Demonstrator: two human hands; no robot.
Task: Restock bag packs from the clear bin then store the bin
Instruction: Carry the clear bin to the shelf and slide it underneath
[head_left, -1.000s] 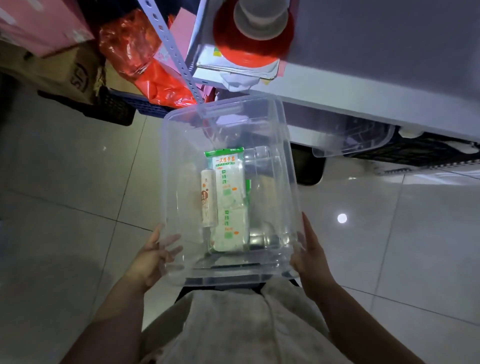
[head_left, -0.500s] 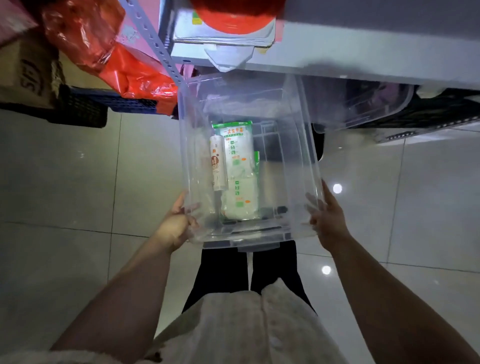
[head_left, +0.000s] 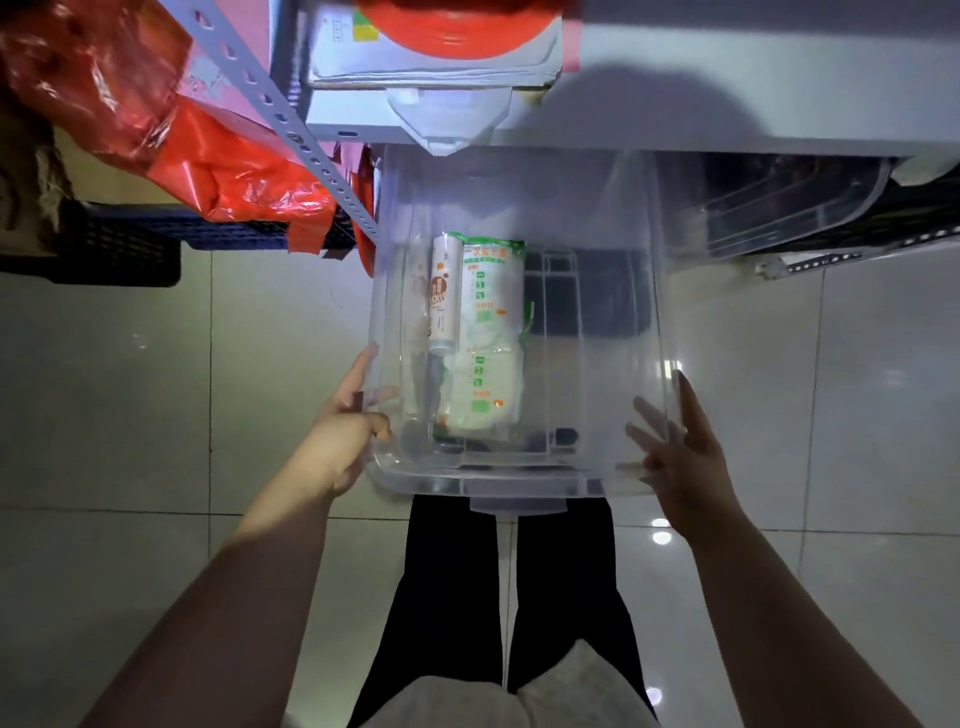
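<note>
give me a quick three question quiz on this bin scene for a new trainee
1. True or false: the clear bin has nothing in it.
2. Pick one: the slim roll lies (A) to the left of the green and white pack, (B) to its right, (C) outside the bin.
3. How many hands are on the bin, and where?

Key
1. False: a pack and a roll lie inside.
2. A.
3. Two: the left hand on the left wall and the right hand on the right wall, both at the near end.
</note>
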